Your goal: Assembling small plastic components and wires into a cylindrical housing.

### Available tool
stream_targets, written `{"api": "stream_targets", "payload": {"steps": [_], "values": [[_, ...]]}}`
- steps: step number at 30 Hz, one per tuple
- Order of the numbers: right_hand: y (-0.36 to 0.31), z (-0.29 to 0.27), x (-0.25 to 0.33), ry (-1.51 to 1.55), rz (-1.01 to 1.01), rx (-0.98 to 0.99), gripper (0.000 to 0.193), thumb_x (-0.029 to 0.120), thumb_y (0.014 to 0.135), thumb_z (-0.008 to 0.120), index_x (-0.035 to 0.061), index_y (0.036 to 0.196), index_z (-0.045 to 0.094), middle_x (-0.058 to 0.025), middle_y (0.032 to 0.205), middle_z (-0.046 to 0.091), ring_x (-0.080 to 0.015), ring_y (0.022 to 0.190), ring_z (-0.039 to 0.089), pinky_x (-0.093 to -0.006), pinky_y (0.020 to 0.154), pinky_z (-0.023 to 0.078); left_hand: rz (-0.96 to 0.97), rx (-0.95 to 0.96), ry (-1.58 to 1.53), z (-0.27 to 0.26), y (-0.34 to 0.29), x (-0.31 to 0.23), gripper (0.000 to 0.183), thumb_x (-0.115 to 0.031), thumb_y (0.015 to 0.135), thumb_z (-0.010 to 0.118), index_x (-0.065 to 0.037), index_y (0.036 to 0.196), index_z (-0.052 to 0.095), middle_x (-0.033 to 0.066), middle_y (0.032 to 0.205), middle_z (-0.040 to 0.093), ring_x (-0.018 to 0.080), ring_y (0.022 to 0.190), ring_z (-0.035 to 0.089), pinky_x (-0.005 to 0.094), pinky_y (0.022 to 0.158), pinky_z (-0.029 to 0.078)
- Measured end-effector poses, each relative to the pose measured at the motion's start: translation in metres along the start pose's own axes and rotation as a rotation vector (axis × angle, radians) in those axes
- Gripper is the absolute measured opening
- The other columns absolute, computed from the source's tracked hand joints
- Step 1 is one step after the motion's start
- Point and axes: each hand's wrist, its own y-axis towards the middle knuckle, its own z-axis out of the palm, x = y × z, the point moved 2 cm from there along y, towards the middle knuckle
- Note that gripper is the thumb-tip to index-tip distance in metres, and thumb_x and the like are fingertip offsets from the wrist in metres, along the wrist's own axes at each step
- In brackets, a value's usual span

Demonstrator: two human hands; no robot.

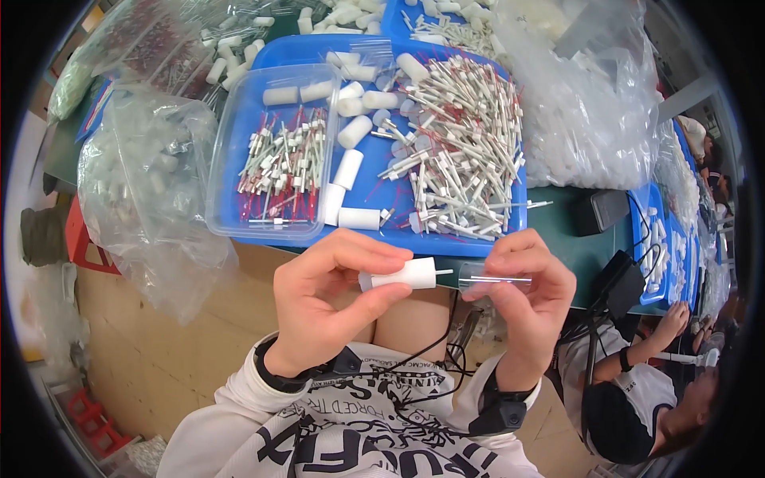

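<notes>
My left hand (pixel 323 295) is closed around a white cylinder (pixel 413 273), held nearly level between thumb and fingers. A thin white rod sticks out of its right end, and a translucent cap-like piece shows at its left end. My right hand (pixel 532 280) pinches a clear plastic tube (pixel 478 278), whose left end faces the rod tip across a small gap. Just beyond my hands lies a blue tray (pixel 382 171) with white cylinders (pixel 348 169) and a heap of thin white rods with red wires (pixel 470 143).
A clear plastic box (pixel 223 171) on the tray's left holds more wired rods. Plastic bags (pixel 147 151) hang at the left, and a large clear bag (pixel 586 119) stands at the right. A black adapter (pixel 602 212) lies on the green table. Another person (pixel 629 390) sits at the right.
</notes>
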Motion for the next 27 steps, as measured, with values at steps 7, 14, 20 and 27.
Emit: {"api": "stream_targets", "payload": {"steps": [7, 14, 20, 27], "values": [[-0.015, -0.012, 0.005, -0.09, -0.023, -0.089, 0.023, -0.014, 0.067, 0.065, -0.0051, 0.088, 0.064, -0.0194, 0.097, 0.061, -0.0219, 0.088, 0.061, -0.0284, 0.071, 0.054, -0.067, 0.074, -0.148, 0.019, 0.001, 0.002, 0.021, 0.011, 0.076, 0.063, 0.005, 0.095, 0.058, 0.0178, 0.101, 0.059, 0.0194, 0.093, 0.059, 0.0279, 0.077, 0.049], [-0.022, -0.014, 0.003, -0.098, -0.038, -0.053, 0.026, -0.014, 0.065, 0.067, -0.0043, 0.089, 0.064, -0.0201, 0.098, 0.063, -0.0228, 0.089, 0.062, -0.0303, 0.076, 0.052, -0.097, 0.086, -0.213, 0.026, 0.001, 0.008, 0.021, 0.012, 0.076, 0.062, 0.006, 0.095, 0.057, 0.0186, 0.102, 0.058, 0.0192, 0.093, 0.059, 0.0277, 0.078, 0.049], [-0.029, -0.009, -0.01, -0.018, -0.111, -0.149, 0.026, -0.012, 0.066, 0.069, -0.0037, 0.089, 0.064, -0.0195, 0.098, 0.063, -0.0237, 0.091, 0.062, -0.0304, 0.077, 0.052, -0.124, 0.065, -0.271, 0.034, -0.005, 0.011, 0.02, 0.013, 0.077, 0.061, 0.007, 0.095, 0.057, 0.0194, 0.103, 0.058, 0.0197, 0.093, 0.059, 0.0282, 0.078, 0.051], [-0.029, -0.011, -0.003, -0.268, -0.168, -0.106, 0.025, -0.009, 0.065, 0.072, -0.0026, 0.088, 0.065, -0.0185, 0.094, 0.064, -0.022, 0.083, 0.064, -0.0284, 0.068, 0.054, -0.243, 0.153, -0.249, 0.027, 0.001, 0.009, 0.02, 0.011, 0.078, 0.06, 0.007, 0.097, 0.057, 0.0182, 0.102, 0.06, 0.0191, 0.093, 0.06, 0.027, 0.079, 0.051]]}}
